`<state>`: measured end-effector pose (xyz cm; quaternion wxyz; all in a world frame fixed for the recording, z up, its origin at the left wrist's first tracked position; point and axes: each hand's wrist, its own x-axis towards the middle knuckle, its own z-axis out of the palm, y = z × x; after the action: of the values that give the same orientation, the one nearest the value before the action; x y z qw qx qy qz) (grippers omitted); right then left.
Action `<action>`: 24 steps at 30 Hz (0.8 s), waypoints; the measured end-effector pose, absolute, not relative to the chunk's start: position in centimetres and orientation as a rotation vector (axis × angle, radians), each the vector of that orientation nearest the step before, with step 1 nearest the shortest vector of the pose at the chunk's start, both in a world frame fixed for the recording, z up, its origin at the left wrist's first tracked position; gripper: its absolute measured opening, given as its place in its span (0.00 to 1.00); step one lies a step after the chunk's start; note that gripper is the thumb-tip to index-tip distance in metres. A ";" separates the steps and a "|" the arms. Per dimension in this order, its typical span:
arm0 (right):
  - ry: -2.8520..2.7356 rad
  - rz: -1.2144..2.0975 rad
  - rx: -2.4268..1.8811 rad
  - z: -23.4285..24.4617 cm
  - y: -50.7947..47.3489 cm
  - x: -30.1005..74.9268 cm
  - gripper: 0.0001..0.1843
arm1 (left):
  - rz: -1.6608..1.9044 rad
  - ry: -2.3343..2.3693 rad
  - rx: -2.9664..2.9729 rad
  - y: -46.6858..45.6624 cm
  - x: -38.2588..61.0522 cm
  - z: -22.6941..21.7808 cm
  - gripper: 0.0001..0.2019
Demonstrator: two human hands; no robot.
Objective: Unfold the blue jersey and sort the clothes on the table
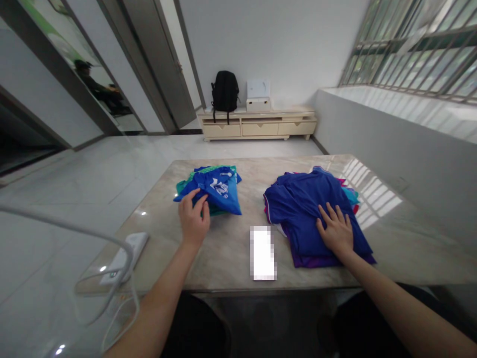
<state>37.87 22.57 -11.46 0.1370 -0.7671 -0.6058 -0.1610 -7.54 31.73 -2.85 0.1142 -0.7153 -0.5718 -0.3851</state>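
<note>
A small pile of folded blue and green garments (218, 189) lies on the left half of the marble table (391, 238). My left hand (194, 219) rests at its near edge, fingers touching the blue cloth. On the right lies a larger loose heap of dark blue and purple shirts (301, 204). My right hand (335, 229) lies flat on top of that heap with its fingers spread.
A blurred white rectangular object (263, 252) lies between my hands near the table's front edge. A white power strip (124, 256) with a cable sits at the left corner. A low cabinet (257, 127) with a black backpack (224, 93) stands at the far wall.
</note>
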 end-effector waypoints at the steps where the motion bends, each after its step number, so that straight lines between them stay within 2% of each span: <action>1: -1.751 -0.463 -2.219 -11.5 22.6 37.9 0.28 | -0.938 -1.783 -2.157 32.0 -7.3 -3.4 0.20; 4: -1.750 -0.413 -2.222 -11.5 22.8 38.4 0.28 | -0.327 -2.085 -2.363 32.9 -7.0 -5.5 0.33; 6: -1.735 -0.339 -2.219 -10.9 23.0 38.5 0.29 | -0.097 -2.149 -2.481 33.2 -7.1 -6.6 0.37; 9: -1.653 -0.266 -2.073 -8.8 22.9 37.3 0.28 | -0.014 -2.111 -2.558 33.4 -7.7 -7.3 0.29; 11: -1.639 -0.050 -1.838 -7.5 22.0 34.9 0.26 | 0.000 -2.081 -2.579 33.5 -8.0 -7.0 0.22; 14: -1.677 0.761 -1.485 -7.0 19.8 30.0 0.24 | 0.002 -2.078 -2.571 33.5 -8.4 -5.8 0.13; 16: -1.709 1.187 -1.352 -7.7 18.4 27.0 0.25 | 0.000 -2.111 -2.520 33.4 -8.4 -5.0 0.11; 18: -1.770 1.270 -1.320 -8.6 17.7 25.2 0.22 | -0.004 -2.153 -2.450 33.3 -8.3 -4.1 0.12; 24: -1.756 1.162 -1.343 -9.5 18.1 24.9 0.19 | 0.051 -2.237 -2.381 31.9 -7.8 -2.5 0.15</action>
<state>24.90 18.11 -9.52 0.3168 -0.5101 -0.6670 0.4412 -7.81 31.90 -2.50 -0.0628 -0.7274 -0.6832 0.0156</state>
